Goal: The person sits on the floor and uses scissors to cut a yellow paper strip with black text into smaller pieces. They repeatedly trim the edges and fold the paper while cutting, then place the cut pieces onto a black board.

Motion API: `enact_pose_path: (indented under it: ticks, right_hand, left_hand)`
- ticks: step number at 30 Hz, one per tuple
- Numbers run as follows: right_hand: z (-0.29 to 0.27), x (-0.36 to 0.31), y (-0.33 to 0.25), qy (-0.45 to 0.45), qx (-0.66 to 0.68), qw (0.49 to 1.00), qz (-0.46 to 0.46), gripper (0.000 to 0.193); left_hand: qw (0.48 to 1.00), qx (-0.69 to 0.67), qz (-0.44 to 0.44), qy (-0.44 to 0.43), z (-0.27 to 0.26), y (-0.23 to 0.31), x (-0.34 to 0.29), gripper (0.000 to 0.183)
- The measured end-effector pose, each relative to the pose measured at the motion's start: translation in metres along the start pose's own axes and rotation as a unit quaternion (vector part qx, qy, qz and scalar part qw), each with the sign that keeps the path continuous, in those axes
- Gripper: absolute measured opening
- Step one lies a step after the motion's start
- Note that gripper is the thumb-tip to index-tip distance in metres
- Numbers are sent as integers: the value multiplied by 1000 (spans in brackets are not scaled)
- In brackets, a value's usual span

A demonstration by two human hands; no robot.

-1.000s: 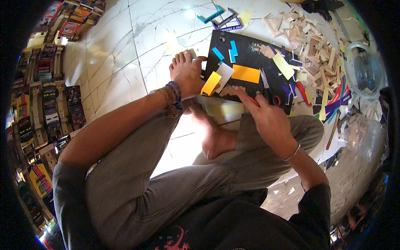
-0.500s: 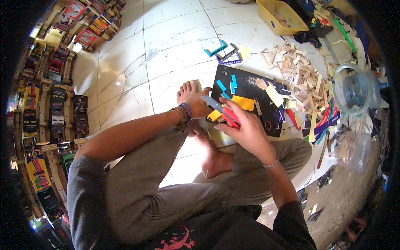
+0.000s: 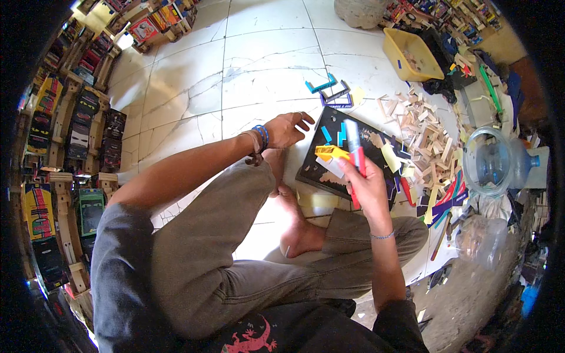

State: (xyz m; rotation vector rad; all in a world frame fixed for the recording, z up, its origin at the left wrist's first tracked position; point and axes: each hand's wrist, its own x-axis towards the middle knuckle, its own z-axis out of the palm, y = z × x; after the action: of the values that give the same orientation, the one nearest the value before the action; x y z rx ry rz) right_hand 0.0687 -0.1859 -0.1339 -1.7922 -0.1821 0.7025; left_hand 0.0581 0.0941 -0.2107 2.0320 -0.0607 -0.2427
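Note:
My right hand (image 3: 369, 183) is closed around a red cutter knife (image 3: 358, 157), its pale front end pointing away and smeared by motion. A folded yellow strip with dark print (image 3: 331, 152) is at my right fingertips, over the black board (image 3: 318, 175); whether the fingers pinch it, I cannot tell. My left hand (image 3: 286, 129) holds nothing, its fingers apart just beyond the board's left edge. Small blue strips (image 3: 327, 135) lie on the board, along with a pale yellow slip (image 3: 390, 157).
Right of the board lies a heap of small wooden sticks (image 3: 432, 132). Beyond it stand a yellow basin (image 3: 412, 56) and a clear plastic bottle (image 3: 491, 162). Printed U-shaped pieces (image 3: 335, 94) rest on the tiles (image 3: 265, 56). Wooden racks of printed pieces (image 3: 76, 141) line the left.
My left hand has left the yellow strip and moved away from the board, its fingers opening. My right hand has shifted right with the knife, whose front end has swung to point away.

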Motion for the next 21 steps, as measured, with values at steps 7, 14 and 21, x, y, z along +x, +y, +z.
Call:
enact_pose_path:
  ticks: [7, 14, 21]
  right_hand:
    - [21, -8, 3, 80, 315, 941, 100, 25]
    - [31, -22, -10, 25, 424, 895, 132, 32]
    - [-3, -42, 19, 80, 190, 978, 27, 43]
  left_hand:
    - [989, 115, 93, 20, 22, 39, -15, 62]
    - [999, 42, 11, 23, 33, 48, -9, 47]
    - [980, 197, 25, 14, 38, 41, 4, 28]
